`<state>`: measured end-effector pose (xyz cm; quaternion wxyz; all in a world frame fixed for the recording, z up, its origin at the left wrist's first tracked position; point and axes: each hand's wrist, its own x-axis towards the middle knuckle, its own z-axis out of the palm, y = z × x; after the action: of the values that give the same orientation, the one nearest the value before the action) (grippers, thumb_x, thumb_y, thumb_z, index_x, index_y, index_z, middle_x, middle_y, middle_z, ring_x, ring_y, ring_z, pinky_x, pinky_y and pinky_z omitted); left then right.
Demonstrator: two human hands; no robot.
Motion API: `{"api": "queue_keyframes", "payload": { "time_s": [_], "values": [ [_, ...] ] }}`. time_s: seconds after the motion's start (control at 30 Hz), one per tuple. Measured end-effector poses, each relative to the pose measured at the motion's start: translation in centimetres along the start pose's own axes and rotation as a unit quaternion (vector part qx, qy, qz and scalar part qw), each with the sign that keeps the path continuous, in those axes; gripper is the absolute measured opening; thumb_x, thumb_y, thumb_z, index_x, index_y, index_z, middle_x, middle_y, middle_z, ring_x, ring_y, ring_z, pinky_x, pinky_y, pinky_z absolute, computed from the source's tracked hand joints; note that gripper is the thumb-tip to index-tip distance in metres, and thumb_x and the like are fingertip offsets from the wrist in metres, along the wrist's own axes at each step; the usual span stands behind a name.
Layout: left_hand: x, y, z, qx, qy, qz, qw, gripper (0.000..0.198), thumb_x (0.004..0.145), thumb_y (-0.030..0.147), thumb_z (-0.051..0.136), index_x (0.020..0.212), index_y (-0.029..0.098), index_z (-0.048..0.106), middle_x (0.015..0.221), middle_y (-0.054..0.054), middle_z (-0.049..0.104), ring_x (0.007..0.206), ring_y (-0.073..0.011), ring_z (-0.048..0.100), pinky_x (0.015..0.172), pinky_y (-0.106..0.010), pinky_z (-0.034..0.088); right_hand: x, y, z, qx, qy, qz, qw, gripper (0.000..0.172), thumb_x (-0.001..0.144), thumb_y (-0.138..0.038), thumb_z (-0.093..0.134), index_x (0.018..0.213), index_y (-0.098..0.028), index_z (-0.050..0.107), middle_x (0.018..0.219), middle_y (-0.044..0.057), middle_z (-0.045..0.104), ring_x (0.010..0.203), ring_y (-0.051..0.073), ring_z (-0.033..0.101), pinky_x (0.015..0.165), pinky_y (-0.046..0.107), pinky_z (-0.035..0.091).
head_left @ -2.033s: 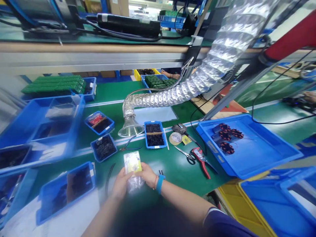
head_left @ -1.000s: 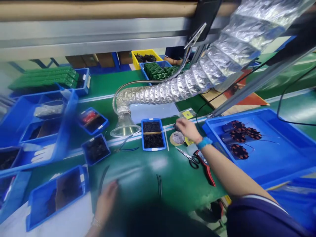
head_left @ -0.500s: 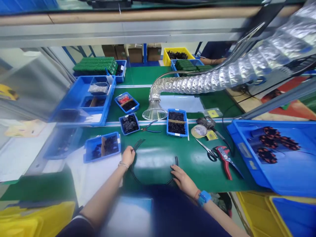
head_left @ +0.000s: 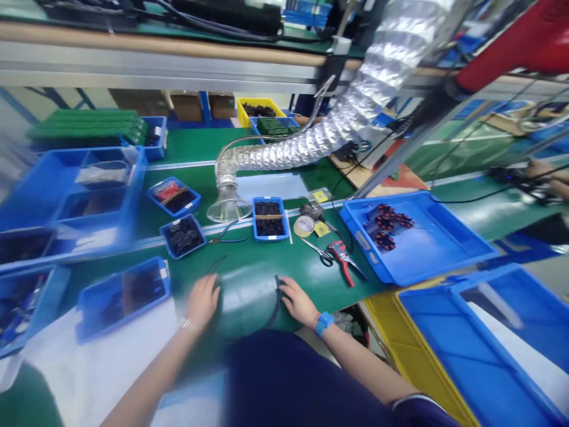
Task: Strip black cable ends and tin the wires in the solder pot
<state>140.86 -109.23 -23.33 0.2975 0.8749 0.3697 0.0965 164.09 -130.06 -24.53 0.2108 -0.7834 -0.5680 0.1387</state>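
A thin black cable (head_left: 277, 303) curves across the green mat between my hands, blurred in places. My left hand (head_left: 203, 300) is closed around one stretch of it, and a short end rises beyond the fingers. My right hand (head_left: 299, 301) rests on the mat with its fingers apart and its fingertips against the cable. Part of the cable is hidden under my left hand. A blue bin of dark parts (head_left: 123, 299) lies left of my left hand.
Ahead stand small blue bins of black parts (head_left: 268, 219), long-nose pliers (head_left: 226, 240), scissors (head_left: 317, 253) and red-handled cutters (head_left: 340, 261). A blue tray of round coils (head_left: 413, 237) is at right. A foil extraction hose (head_left: 311, 148) crosses above. A co-worker's hand (head_left: 540, 171) is far right.
My hands have moved closer together along the cable, and the wide cable loop has narrowed. The whole view has shifted as my head turned.
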Motion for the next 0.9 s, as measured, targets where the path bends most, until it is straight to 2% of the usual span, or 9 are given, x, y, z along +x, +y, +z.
{"api": "queue_keyframes", "payload": {
  "time_s": [0.07,0.13,0.2,0.3,0.43,0.53,0.67,0.8,0.9],
  "values": [
    [-1.6,1.3,1.4,0.006,-0.091,0.087,0.992,0.028,0.078,0.029,0.047,0.102,0.018,0.055,0.104,-0.010,0.058,0.100,-0.0244,0.050,0.089,-0.040,0.037,0.3,2.8,-1.9,-0.041,0.073,0.099,0.992,0.033,0.077,-0.019,0.042,0.108,-0.013,0.052,0.126,0.015,0.042,0.119,0.023,0.035,0.098,0.042,0.032],
    [-3.0,2.4,2.7,0.015,-0.181,0.159,0.970,0.021,0.073,0.031,0.054,0.092,0.023,0.060,0.091,-0.004,0.062,0.087,-0.0199,0.055,0.079,-0.031,0.042,0.2,6.3,-4.1,-0.081,0.138,0.203,0.966,0.040,0.078,-0.023,0.041,0.114,-0.005,0.045,0.127,0.023,0.036,0.121,0.029,0.029,0.097,0.048,0.028],
    [-3.8,2.9,3.5,0.035,-0.237,0.194,0.951,0.020,0.070,0.032,0.057,0.088,0.025,0.061,0.086,-0.002,0.062,0.082,-0.0185,0.055,0.073,-0.028,0.042,-0.2,9.6,-6.0,-0.112,0.176,0.291,0.934,0.052,0.077,-0.030,0.044,0.118,0.000,0.037,0.127,0.029,0.030,0.121,0.036,0.023,0.094,0.056,0.024],
    [-4.2,2.7,3.0,0.073,-0.269,0.194,0.941,0.013,0.073,0.029,0.053,0.082,0.023,0.061,0.083,-0.004,0.060,0.082,-0.0195,0.053,0.074,-0.030,0.039,-1.2,13.2,-7.4,-0.137,0.182,0.377,0.898,0.065,0.073,-0.039,0.050,0.120,0.002,0.033,0.122,0.033,0.031,0.116,0.044,0.025,0.085,0.063,0.022],
    [-4.3,2.2,0.9,0.110,-0.275,0.152,0.943,0.010,0.075,0.020,0.048,0.073,0.019,0.058,0.076,-0.005,0.058,0.078,-0.0184,0.053,0.072,-0.028,0.039,-2.2,14.9,-7.6,-0.145,0.142,0.395,0.896,0.058,0.073,-0.037,0.050,0.118,-0.003,0.036,0.116,0.028,0.039,0.108,0.040,0.035,0.083,0.058,0.026],
    [-3.8,3.5,0.6,0.121,-0.264,0.130,0.948,0.012,0.077,0.024,0.047,0.076,0.019,0.057,0.078,-0.005,0.058,0.078,-0.0184,0.053,0.071,-0.027,0.039,-2.4,15.0,-7.9,-0.142,0.119,0.386,0.904,0.051,0.075,-0.031,0.047,0.117,-0.004,0.038,0.110,0.027,0.044,0.102,0.038,0.039,0.079,0.054,0.030],
    [-1.3,7.5,3.7,0.111,-0.234,0.118,0.959,0.021,0.082,0.031,0.040,0.090,0.019,0.056,0.090,-0.007,0.058,0.087,-0.0192,0.052,0.076,-0.028,0.038,-3.0,13.7,-8.7,-0.130,0.117,0.374,0.911,0.048,0.077,-0.025,0.041,0.116,0.002,0.039,0.103,0.030,0.046,0.099,0.040,0.042,0.079,0.054,0.032],
    [1.1,11.1,7.7,0.102,-0.213,0.090,0.967,0.023,0.080,0.034,0.044,0.088,0.016,0.055,0.091,-0.010,0.057,0.089,-0.0226,0.052,0.073,-0.031,0.040,-5.1,9.3,-8.6,-0.086,0.115,0.326,0.934,0.054,0.078,-0.034,0.041,0.116,0.005,0.037,0.106,0.028,0.048,0.102,0.035,0.044,0.087,0.047,0.033],
    [1.8,11.8,8.9,0.096,-0.215,0.071,0.969,0.017,0.079,0.027,0.045,0.080,0.015,0.056,0.087,-0.010,0.058,0.085,-0.0213,0.054,0.071,-0.030,0.040,-6.6,4.7,-7.6,-0.017,0.101,0.272,0.957,0.057,0.077,-0.042,0.044,0.120,-0.005,0.035,0.114,0.020,0.048,0.104,0.026,0.047,0.090,0.037,0.037]
  ]
}}
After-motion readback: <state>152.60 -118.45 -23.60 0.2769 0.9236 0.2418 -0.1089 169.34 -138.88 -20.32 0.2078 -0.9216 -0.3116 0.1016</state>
